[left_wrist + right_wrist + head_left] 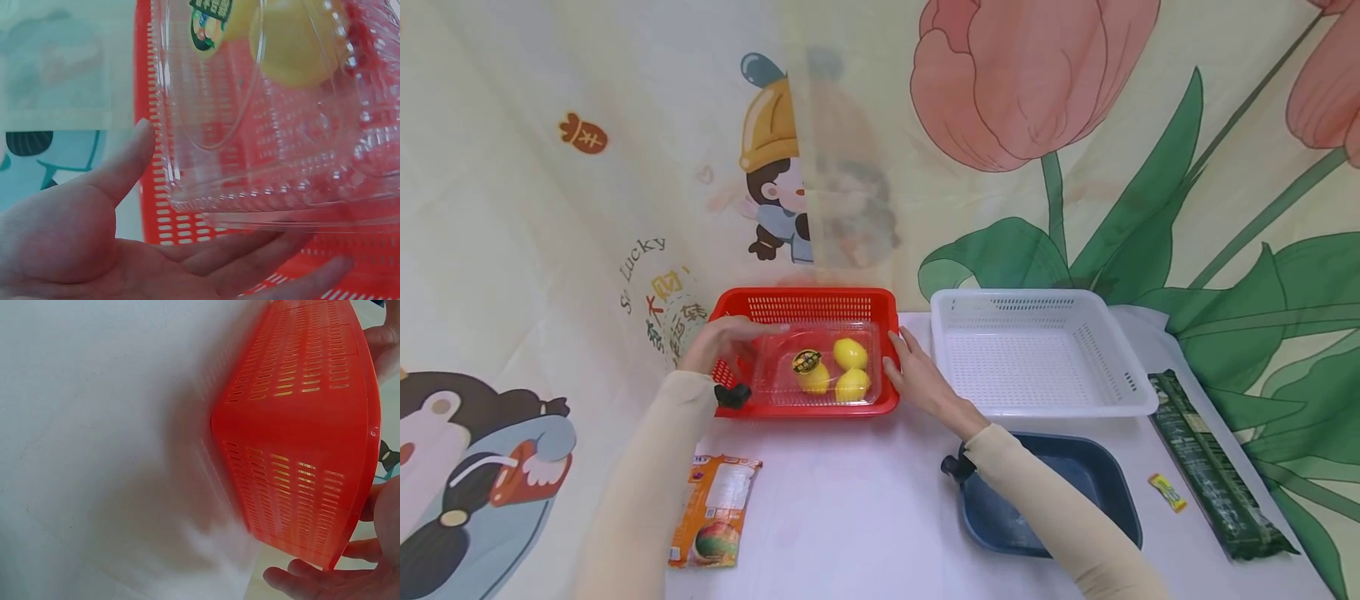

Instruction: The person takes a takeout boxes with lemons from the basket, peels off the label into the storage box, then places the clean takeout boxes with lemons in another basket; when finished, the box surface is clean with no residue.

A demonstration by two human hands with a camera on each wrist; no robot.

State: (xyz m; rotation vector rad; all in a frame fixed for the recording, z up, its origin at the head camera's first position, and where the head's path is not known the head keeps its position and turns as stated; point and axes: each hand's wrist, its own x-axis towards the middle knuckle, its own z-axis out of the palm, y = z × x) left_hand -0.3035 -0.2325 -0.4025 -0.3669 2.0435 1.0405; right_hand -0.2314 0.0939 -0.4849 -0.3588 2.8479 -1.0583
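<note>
A red basket (808, 293) stands on the table with a clear plastic box (777, 371) inside it. Several yellow lemons (852, 385) show through the box, one under a dark label (806, 361). My left hand (724, 342) is over the basket's left side, beside the box. In the left wrist view its fingers (250, 259) are spread and fairly straight, near the box's edge; whether they touch it is unclear. At the basket's right rim is my right hand (925, 379), fingers extended. The right wrist view shows its fingers (294, 581) at the rim's corner.
Right of the red basket stands a white basket (1030, 410). A dark blue tray (1060, 475) lies in front, partly under my right forearm. An orange packet (718, 508) is at front left. Farther right are a small yellow packet (1167, 492) and a long dark green package (1213, 467).
</note>
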